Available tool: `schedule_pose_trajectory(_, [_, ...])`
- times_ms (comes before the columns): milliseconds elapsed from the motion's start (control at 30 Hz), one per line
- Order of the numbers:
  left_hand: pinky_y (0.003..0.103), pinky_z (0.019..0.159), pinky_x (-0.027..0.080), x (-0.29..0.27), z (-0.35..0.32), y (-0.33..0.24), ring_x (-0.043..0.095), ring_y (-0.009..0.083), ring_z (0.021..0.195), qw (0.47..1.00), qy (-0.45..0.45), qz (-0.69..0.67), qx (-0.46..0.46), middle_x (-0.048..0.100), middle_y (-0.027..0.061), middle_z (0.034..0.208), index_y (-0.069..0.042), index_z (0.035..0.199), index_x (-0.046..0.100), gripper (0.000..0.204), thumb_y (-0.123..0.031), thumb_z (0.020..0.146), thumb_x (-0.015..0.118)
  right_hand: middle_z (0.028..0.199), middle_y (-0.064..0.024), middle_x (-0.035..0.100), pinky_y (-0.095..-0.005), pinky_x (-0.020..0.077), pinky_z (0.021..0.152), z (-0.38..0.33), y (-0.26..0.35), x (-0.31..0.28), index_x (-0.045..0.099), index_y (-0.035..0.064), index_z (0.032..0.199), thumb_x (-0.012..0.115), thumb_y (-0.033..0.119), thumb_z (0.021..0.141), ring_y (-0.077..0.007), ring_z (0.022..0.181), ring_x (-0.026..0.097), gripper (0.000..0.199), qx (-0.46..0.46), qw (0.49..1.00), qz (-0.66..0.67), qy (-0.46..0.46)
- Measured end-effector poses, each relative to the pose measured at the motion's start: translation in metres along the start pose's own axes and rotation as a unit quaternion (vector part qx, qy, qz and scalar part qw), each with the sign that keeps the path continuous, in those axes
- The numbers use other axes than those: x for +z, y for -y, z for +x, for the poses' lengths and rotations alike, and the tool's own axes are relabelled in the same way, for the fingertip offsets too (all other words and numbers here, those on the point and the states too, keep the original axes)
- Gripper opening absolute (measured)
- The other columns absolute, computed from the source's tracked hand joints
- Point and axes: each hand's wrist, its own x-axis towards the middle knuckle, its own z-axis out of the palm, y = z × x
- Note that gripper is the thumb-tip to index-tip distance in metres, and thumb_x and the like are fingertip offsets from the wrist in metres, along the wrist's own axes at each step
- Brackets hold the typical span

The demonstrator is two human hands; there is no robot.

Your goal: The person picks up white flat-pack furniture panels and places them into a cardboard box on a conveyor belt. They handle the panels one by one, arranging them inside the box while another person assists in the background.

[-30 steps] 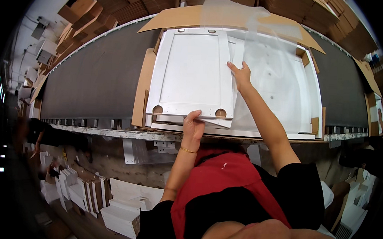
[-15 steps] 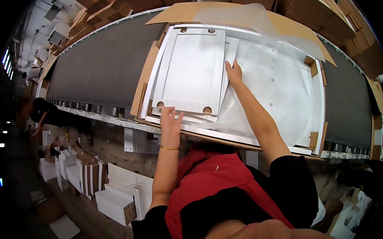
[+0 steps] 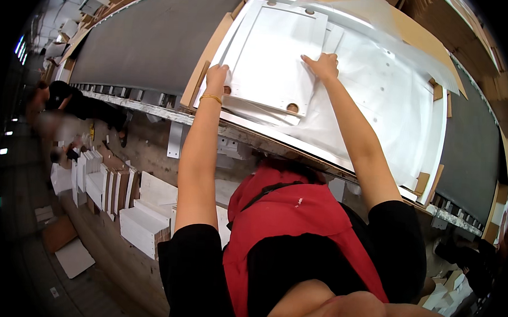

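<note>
White panel (image 3: pixel 276 54): we see it lying slightly askew over other white pieces (image 3: pixel 261 112), in the left part of the open carton (image 3: pixel 212 50).
Left hand (image 3: pixel 216 78): our fingers bunch together at the panel's lower left edge (we cannot tell whether they grip it).
Right hand (image 3: pixel 324 66): half open, our thumb reaching the panel's right edge, nothing clearly held.
Translucent film (image 3: pixel 406 47): spreads over our carton's right part.
Dark conveyor (image 3: pixel 151 35): carries our carton.

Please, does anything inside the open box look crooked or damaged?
The white framed panel looks slightly askew: its near edge does not line up with the white piece showing beneath it. I see no clear damage.
</note>
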Motion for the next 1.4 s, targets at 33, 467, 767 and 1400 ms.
schedule_pose_trajectory(33, [0.037,0.072,0.044,-0.004,0.004,-0.009,0.056,0.0309,0.082,0.998,0.037,0.049,0.016,0.057,0.0208,0.095,0.008,0.113,0.049,0.058,-0.036,0.076,0.059,0.107,-0.0244,0.051,-0.0420,0.0431,0.084,-0.004,0.000,0.007,0.056,-0.0018,0.108,0.062,0.056,0.067,-0.0334,0.099,0.052,0.071,0.002,0.997,-0.004,-0.072])
schedule_pose_trajectory(467, [0.032,0.064,0.046,-0.055,-0.022,-0.106,0.058,0.0204,0.071,0.987,0.073,-0.138,0.048,0.061,0.0146,0.083,0.009,0.090,0.059,0.041,-0.032,0.083,0.058,0.111,-0.0175,0.054,-0.0381,0.0487,0.082,0.019,-0.002,-0.067,0.046,-0.0044,0.112,0.058,0.034,0.083,-0.0243,0.096,0.057,0.050,0.006,0.751,0.647,0.136])
schedule_pose_trajectory(767, [0.024,0.065,0.046,-0.111,0.009,-0.060,0.056,0.0108,0.074,0.955,-0.004,-0.268,0.126,0.062,0.0072,0.087,0.008,0.094,0.060,0.039,-0.030,0.086,0.057,0.085,-0.0142,0.058,-0.0387,0.0510,0.050,-0.022,-0.030,-0.007,0.056,-0.0020,0.091,0.064,0.048,0.073,-0.0231,0.075,0.060,0.054,0.152,0.965,0.208,0.051])
schedule_pose_trajectory(1400, [0.032,0.071,0.047,-0.200,-0.010,0.057,0.059,0.0203,0.082,0.918,-0.098,-0.380,-0.047,0.061,0.0137,0.094,0.014,0.098,0.055,0.043,-0.028,0.090,0.049,0.106,-0.0254,0.050,-0.0358,0.0491,0.074,-0.027,0.062,-0.011,0.023,-0.0135,0.116,0.073,0.033,0.060,-0.0324,0.087,0.058,0.088,0.100,0.982,0.140,-0.079])
